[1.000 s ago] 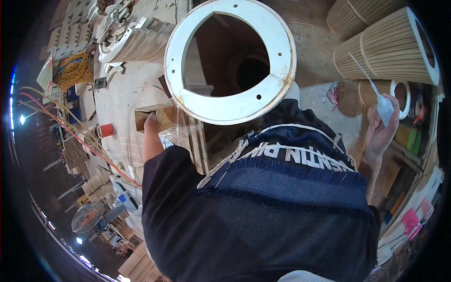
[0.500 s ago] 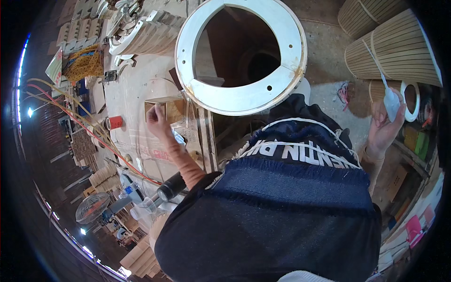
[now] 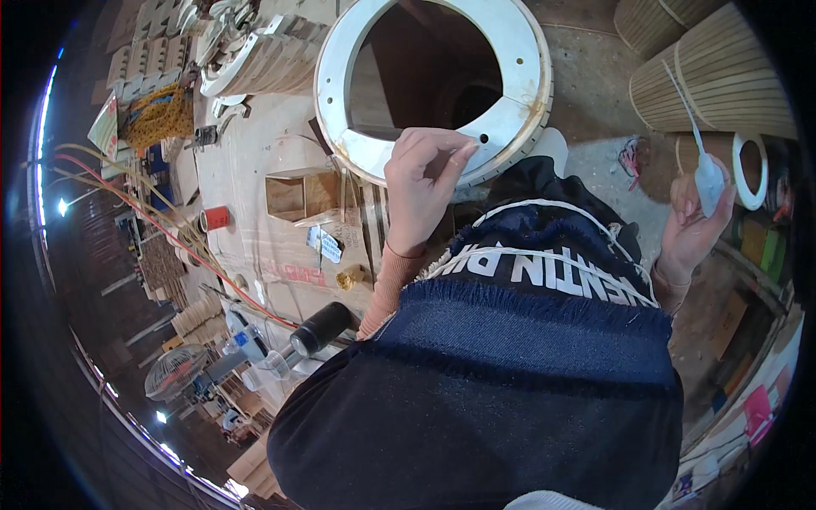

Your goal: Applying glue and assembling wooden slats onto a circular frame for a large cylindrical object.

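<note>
Your left hand (image 3: 425,183) is raised in front of the white ring (image 3: 442,89), at its near rim. The fingers (image 3: 442,153) curl inward with the tips pinched together; whether the grip holds something small, you cannot tell from this view. The ring is a broad, flat wooden hoop with a large round opening and small holes in its face. It sits on top of a slatted drum, at the far edge of the desk (image 3: 255,195).

Your right hand (image 3: 693,217) is held up well to the right, apart from the ring. Its grip is closed around a small white plastic piece (image 3: 708,183), from which a thin white strip (image 3: 680,93) runs up and away. Just beside that hand a roll of white tape (image 3: 752,170) shows, and behind it stand slatted wooden cylinders (image 3: 722,76).

On the desk to the left of your left hand lie a small open wooden box (image 3: 293,195), a red cup (image 3: 214,218) and a black cylindrical handle (image 3: 321,327). A yellow net bundle (image 3: 157,115) lies farther back.
</note>
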Demonstrator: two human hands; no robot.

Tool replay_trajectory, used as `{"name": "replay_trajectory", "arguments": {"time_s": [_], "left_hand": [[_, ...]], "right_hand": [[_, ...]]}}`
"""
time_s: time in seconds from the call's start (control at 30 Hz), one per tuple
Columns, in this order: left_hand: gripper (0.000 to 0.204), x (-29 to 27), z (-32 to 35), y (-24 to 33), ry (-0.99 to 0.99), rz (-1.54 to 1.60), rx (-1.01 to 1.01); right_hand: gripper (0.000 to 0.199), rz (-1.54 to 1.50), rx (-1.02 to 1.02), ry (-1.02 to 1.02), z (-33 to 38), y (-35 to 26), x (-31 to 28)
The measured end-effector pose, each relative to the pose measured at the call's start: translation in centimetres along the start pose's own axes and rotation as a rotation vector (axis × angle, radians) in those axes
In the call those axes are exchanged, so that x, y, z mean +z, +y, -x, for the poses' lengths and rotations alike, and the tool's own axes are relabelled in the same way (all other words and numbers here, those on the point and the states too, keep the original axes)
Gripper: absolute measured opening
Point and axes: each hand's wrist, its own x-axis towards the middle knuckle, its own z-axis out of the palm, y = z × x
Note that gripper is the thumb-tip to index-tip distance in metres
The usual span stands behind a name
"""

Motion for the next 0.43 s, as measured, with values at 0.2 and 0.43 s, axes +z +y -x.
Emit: {"name": "replay_trajectory", "arguments": {"time_s": [0.2,0.43], "left_hand": [[0.012,0.9,-0.7,-0.3,-0.121,-0.152,0.172],[0.014,1.0,-0.4,-0.8,-0.136,-0.245,0.292]], "right_hand": [[0.054,-0.058,0.013,0.093,1.3,0.1,-1.6],[0.054,-0.069,0.038,0.139,1.9,0.5,-1.7]]}}
